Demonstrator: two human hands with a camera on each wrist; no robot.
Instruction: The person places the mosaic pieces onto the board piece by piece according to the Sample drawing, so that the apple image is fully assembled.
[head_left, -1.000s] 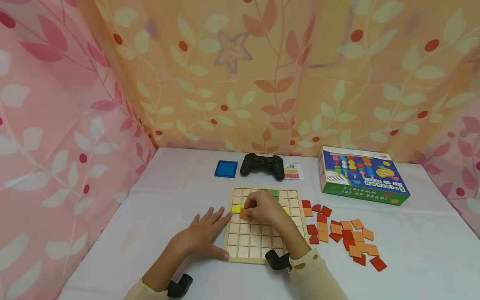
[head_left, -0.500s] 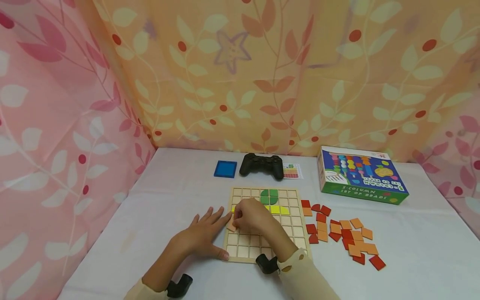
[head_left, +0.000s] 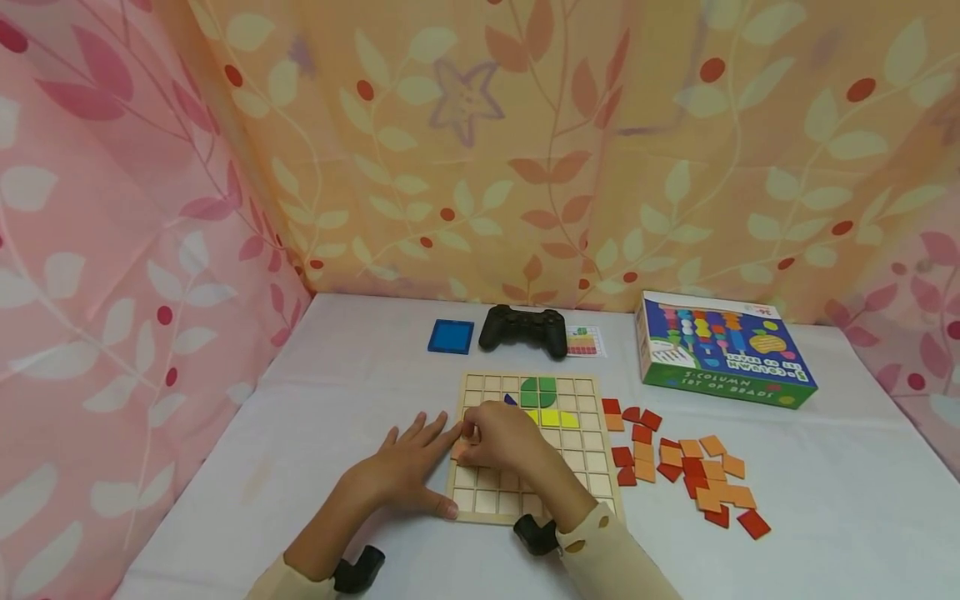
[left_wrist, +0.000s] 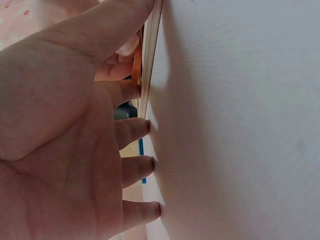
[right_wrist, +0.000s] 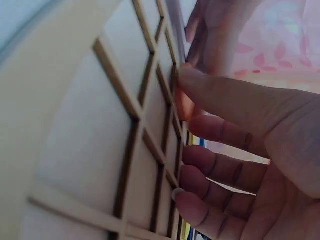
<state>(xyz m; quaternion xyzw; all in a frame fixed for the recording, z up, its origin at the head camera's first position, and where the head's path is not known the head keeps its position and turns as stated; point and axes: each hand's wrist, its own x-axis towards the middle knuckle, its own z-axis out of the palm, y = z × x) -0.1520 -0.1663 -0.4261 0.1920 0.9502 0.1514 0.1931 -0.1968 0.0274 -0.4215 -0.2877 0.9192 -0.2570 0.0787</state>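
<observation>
A wooden grid board (head_left: pixel 540 518) lies on the table with green, yellow and dark blue tiles in some of its cells. My right hand (head_left: pixel 504 433) is over the board's left side, thumb and fingers pinching an orange tile (right_wrist: pixel 185 102) at a cell in the left column. In the head view the fingers cover most of that orange tile. My left hand (head_left: pixel 401 467) has its fingers spread flat beside the board's left edge, with the thumb at the lower left corner. The left wrist view shows the left fingertips (left_wrist: pixel 152 165) resting on the white cloth.
Loose red and orange tiles (head_left: pixel 712 472) lie right of the board. Behind it are a blue square tray (head_left: pixel 452 337), a black game controller (head_left: pixel 523 330) and a printed pattern card (head_left: pixel 587 342). A bead-set box (head_left: pixel 727 350) stands at the back right.
My right hand has carried the orange tile left and slightly toward me, from the second column to the left edge column. My left hand has stayed in place.
</observation>
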